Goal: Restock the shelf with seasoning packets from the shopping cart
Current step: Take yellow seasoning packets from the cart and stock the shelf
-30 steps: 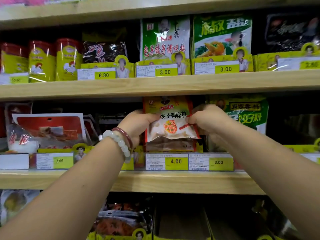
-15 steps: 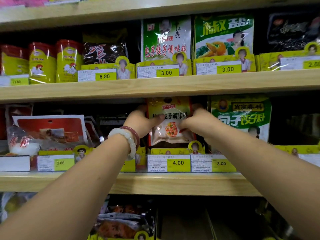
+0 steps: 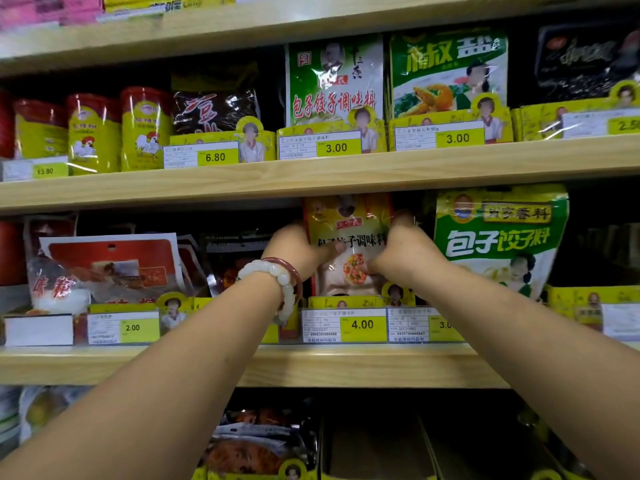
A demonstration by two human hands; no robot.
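Now the seasoning packet [image 3: 348, 244], a second ago tilted forward above the 4.00 price tag [image 3: 362, 325], stands upright behind it, pinched at both edges by the left hand [image 3: 299, 249] and right hand [image 3: 401, 254], so this one looks nearly shelved.

Seasoning packet [image 3: 349, 233] lower edge hidden behind yellow tray front [image 3: 343, 302]; fingertips unseen.
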